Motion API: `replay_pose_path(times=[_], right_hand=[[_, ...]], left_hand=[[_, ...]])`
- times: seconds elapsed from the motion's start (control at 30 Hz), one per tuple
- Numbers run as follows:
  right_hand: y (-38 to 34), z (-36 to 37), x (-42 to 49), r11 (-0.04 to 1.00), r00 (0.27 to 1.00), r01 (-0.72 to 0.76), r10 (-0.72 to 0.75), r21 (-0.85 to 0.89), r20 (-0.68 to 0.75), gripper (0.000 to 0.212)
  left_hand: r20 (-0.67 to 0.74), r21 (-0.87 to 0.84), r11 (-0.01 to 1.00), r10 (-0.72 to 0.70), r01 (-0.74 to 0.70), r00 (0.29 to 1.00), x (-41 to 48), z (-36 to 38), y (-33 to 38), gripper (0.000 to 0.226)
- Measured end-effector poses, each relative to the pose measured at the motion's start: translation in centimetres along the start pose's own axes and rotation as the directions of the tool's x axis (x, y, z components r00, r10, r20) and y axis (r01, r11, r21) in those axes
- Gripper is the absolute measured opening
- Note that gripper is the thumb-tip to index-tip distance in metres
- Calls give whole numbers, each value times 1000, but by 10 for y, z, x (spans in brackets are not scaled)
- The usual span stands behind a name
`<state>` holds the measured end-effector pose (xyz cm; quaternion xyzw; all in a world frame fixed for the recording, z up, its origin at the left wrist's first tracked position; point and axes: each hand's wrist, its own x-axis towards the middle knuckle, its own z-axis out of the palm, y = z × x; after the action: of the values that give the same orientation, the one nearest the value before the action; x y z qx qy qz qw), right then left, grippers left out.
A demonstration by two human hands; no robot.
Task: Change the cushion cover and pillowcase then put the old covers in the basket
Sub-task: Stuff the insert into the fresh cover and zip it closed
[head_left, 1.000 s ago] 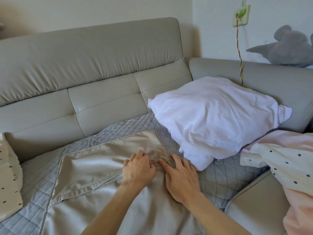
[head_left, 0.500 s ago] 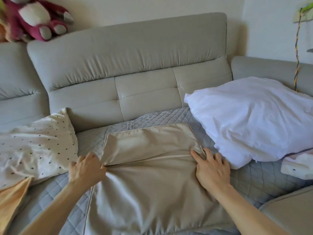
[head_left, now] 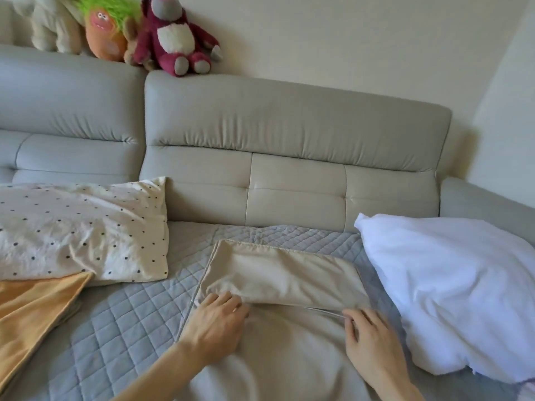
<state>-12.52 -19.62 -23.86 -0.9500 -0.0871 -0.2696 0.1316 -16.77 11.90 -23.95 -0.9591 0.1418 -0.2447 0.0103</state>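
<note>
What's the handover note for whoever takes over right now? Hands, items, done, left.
Left hand: grips the flat beige zipped cushion cover at the zip's left end.
Right hand: pinches the zip's right end.
Items: the cover lies empty on the grey quilted sofa mat. The bare white cushion insert is beside it on the right. The cream polka-dot pillow and orange fabric are on the left. Basket not in view.
Done: the insert is out of any cover.
Left: stuff the insert into the cover, zip it, swap the pillowcase, put old covers in the basket. Cannot tell which covers are old.
</note>
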Motion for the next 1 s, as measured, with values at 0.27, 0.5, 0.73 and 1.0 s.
replay_pose_path(times=[0.27, 0.5, 0.73, 1.0], right_hand=[[-24, 5, 8, 982, 956, -138, 166, -129, 241, 70], [-15, -8, 35, 940, 837, -320, 220, 121, 501, 31], [2, 8, 109, 860, 776, -509, 436, 43, 456, 58], [24, 54, 168, 853, 873, -454, 370, 255, 318, 46]], left_hand=[[91, 6, 971, -240, 240, 967, 7, 2, -4, 77], [449, -225, 839, -362, 496, 817, 29, -6, -20, 64], [288, -118, 765, -583, 633, 759, 99, -1, -48, 36], [356, -354, 590, -632, 725, 688, 132, 57, -104, 43]])
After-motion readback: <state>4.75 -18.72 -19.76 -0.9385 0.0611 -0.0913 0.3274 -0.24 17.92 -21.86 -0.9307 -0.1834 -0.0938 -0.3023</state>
